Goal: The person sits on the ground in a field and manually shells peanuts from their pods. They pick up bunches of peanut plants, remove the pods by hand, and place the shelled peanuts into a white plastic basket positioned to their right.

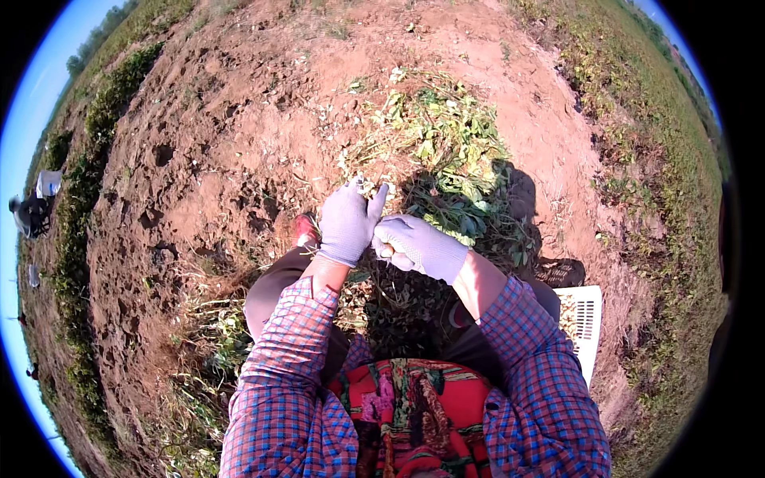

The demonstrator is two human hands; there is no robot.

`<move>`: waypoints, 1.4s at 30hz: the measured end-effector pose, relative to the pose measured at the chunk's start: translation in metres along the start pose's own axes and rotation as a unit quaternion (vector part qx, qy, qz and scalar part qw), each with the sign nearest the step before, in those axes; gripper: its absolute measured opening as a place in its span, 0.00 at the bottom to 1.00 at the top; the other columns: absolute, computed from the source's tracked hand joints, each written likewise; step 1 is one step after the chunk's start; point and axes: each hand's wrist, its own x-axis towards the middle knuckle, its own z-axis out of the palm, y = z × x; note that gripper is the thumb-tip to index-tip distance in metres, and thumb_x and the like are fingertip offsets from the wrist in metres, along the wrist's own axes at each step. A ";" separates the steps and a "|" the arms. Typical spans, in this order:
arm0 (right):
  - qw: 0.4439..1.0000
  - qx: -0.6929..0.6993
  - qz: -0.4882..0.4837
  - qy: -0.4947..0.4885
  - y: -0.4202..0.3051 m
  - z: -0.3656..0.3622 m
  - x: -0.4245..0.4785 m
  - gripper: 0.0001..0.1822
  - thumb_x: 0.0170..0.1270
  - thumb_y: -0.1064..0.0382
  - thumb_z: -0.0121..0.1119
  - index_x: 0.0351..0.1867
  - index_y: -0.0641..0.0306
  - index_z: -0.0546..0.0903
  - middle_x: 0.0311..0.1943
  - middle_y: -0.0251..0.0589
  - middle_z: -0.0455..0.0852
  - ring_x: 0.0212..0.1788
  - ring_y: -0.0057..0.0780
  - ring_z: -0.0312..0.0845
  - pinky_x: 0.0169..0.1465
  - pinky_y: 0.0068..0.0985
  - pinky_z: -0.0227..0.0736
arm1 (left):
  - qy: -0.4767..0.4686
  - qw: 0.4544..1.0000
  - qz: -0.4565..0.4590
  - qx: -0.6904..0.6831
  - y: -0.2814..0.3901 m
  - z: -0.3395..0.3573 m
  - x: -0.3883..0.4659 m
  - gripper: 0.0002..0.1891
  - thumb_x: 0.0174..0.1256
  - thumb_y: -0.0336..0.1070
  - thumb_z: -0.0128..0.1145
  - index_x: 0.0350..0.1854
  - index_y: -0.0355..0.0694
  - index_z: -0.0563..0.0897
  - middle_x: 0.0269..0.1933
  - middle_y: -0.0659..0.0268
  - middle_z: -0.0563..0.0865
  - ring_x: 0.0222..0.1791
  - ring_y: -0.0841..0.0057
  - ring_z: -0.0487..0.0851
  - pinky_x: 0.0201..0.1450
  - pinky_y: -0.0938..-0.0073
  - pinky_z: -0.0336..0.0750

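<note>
Both hands wear pale grey knit gloves and meet in front of the body. My left hand [347, 220] is at the near edge of a heap of uprooted leafy plants [445, 140], over a plant's root end, where pale pods [383, 190] show by the fingers. It seems to grip the plant, though the fingers are partly hidden. My right hand [418, 244] touches it from the right, its fingers curled around small pale pods, likely peanuts. Leaves and stems lie in shadow beneath the hands.
A white plastic basket [588, 322] holding pale pods stands by the right leg. More pulled plants [209, 358] lie at the left leg. Bare, clumpy soil [197, 137] stretches ahead, with green crop rows on both sides. Another person [30, 215] is far left, near a white sack [49, 183].
</note>
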 end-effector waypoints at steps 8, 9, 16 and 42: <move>0.940 -0.115 -0.138 0.289 -0.037 0.011 -0.130 0.10 0.71 0.63 0.44 0.34 0.63 0.74 0.26 0.31 0.71 0.19 0.10 0.58 0.23 0.12 0.54 | 0.044 0.731 -0.213 -0.646 -0.032 -0.045 0.024 0.21 0.71 0.52 0.49 0.37 0.36 0.79 0.36 0.59 0.83 0.38 0.68 0.82 0.44 0.68 0.76; 0.876 -0.181 -0.160 0.418 -0.029 -0.018 -0.158 0.09 0.71 0.63 0.45 0.34 0.63 0.75 0.27 0.31 0.72 0.20 0.10 0.59 0.24 0.12 0.55 | 0.049 0.656 -0.202 -0.725 -0.041 -0.043 0.022 0.21 0.71 0.52 0.48 0.39 0.35 0.80 0.39 0.58 0.84 0.43 0.65 0.82 0.49 0.64 0.75; 0.475 -0.547 0.389 0.569 0.155 -0.144 -0.423 0.28 0.58 0.51 0.61 0.59 0.58 0.71 0.59 0.57 0.69 0.56 0.53 0.73 0.56 0.41 0.69 | -0.056 0.519 -0.128 -0.844 -0.005 -0.066 0.009 0.25 0.72 0.55 0.44 0.48 0.34 0.78 0.49 0.53 0.83 0.55 0.55 0.78 0.61 0.49 0.70; 0.649 -0.714 -0.056 0.256 -0.016 -0.118 0.088 0.22 0.61 0.55 0.56 0.56 0.57 0.74 0.56 0.43 0.75 0.53 0.44 0.75 0.56 0.38 0.69 | 0.083 0.641 -0.673 0.360 -0.281 -0.302 -0.417 0.44 0.68 0.68 0.37 0.67 0.26 0.60 0.60 0.38 0.74 0.60 0.47 0.73 0.59 0.60 0.70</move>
